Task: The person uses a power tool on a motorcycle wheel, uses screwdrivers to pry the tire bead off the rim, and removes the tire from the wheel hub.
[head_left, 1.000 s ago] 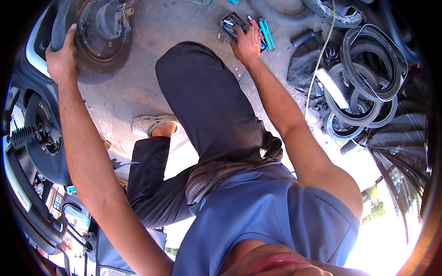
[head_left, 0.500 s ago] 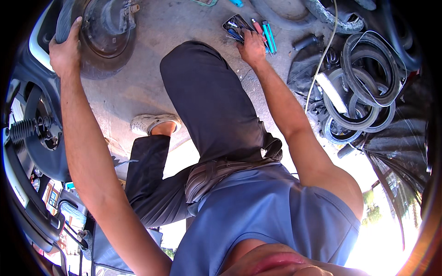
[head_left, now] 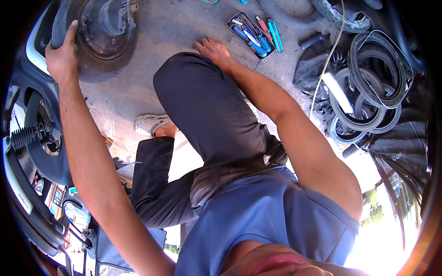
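My left hand (head_left: pixel 62 60) grips the edge of a black scooter wheel's tyre (head_left: pixel 105 71) at the upper left, thumb laid over the near side. Inside the tyre sits a dark rim (head_left: pixel 99 43) with a hub and an axle end. Just beyond my raised knee, my right hand (head_left: pixel 213 51) is low over the concrete, fingers apart, with nothing visible in it. To its right lies an open tray (head_left: pixel 230 26) of hand tools, among them blue-handled ones (head_left: pixel 255 46). A red-handled tool (head_left: pixel 262 25) and teal tools (head_left: pixel 275 34) lie along the tray's right side.
Old tyres (head_left: pixel 375 69) are piled at the right beside black sheeting (head_left: pixel 400 138). A pale cable (head_left: pixel 329 55) hangs in front of them, and a black cylinder (head_left: pixel 311 40) lies nearby. A scooter body with a spring shock absorber (head_left: pixel 27 134) stands close on my left.
My right hand has left the tool tray and moved left toward my knee, uncovering the tools. My left hand stays on the tyre.
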A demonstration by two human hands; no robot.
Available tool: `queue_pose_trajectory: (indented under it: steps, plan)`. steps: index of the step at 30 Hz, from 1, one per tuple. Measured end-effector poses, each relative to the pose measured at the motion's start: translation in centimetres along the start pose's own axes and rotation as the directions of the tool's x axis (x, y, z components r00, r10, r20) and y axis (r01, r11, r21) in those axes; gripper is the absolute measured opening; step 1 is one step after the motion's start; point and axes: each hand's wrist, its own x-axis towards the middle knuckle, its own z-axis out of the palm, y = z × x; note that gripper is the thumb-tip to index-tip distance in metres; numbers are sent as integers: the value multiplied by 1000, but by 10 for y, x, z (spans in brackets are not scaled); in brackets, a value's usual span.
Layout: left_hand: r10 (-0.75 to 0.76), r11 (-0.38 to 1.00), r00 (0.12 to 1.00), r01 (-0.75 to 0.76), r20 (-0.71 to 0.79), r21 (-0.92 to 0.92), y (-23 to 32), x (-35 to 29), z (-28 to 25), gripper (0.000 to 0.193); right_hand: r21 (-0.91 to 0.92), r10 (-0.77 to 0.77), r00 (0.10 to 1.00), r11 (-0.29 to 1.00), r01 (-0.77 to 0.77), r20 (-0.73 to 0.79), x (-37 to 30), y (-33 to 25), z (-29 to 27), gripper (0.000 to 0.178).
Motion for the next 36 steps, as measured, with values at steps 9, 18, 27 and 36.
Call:
queue_pose_trajectory:
  steps: [9,18,27,36]
  plan:
    - [-6,1000,1000,5,15,14,-2,3,0,117,-31,419,831,887,-461,-366,-55,106,-123,33]
    - [-18,999,999,17,32,37,-6,7,3,121,-127,387,911,905,-405,-142,-104,98,-129,40]
    - [-26,1000,999,25,44,11,2,1,-1,117,-204,454,845,832,-515,-283,-97,47,-77,76]
    - [-34,999,998,35,49,-15,-4,6,1,117,-158,482,826,827,-539,-292,-73,68,-64,44]
